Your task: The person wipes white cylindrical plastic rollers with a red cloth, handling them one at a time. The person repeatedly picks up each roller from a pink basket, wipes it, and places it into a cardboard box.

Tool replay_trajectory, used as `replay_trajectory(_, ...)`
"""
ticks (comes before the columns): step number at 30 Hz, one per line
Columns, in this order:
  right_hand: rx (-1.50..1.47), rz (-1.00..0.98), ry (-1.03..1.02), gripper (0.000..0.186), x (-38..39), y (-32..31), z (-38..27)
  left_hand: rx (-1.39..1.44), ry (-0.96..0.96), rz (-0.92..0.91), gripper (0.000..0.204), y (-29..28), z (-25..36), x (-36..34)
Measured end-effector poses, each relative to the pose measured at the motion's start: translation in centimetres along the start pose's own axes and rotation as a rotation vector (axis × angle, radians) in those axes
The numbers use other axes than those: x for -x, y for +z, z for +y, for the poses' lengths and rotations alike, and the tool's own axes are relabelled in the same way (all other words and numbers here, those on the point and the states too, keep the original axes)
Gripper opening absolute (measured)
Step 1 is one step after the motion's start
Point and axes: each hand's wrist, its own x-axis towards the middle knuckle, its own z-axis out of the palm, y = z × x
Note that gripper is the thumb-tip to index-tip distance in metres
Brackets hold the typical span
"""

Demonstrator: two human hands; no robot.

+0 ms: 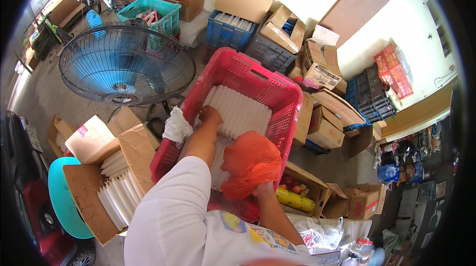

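Observation:
A red plastic crate (292, 117) with perforated walls stands before me, holding layers of white candles (238, 110) laid side by side. My left hand (211, 116) reaches inside, its fingers curled against the ends of the candles along the left of the top row; its fingertips are partly hidden. Bunched over the near right part of the crate is an orange cloth (253, 164), gripped by my right hand (264, 188), whose fingers are mostly covered by it. A crumpled white cloth (177, 125) hangs on the crate's left rim.
At the left, an open cardboard box (84, 201) of white candles rests near a teal stool (62, 191). Beyond it stands a large caged fan (124, 63). Blue crates (225, 33) and cartons line the back, with more boxes (325, 127) at right.

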Motion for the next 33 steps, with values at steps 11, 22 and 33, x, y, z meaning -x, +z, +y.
replay_trajectory(11,-0.198,-0.111,-0.019,0.063,-0.4,-0.2,0.4,0.053,-0.165,-0.079,0.076,-0.4,0.6,0.1)
replay_trajectory(22,-0.127,-0.037,0.011,0.068,0.3,1.5,-0.6,0.039,-0.039,-0.042,0.084,1.4,-1.1,-1.0)
replay_trajectory(33,-0.267,-0.057,0.051,0.057,-0.2,1.2,-0.2,0.106,0.058,-0.06,0.059,4.2,-0.2,-1.1)
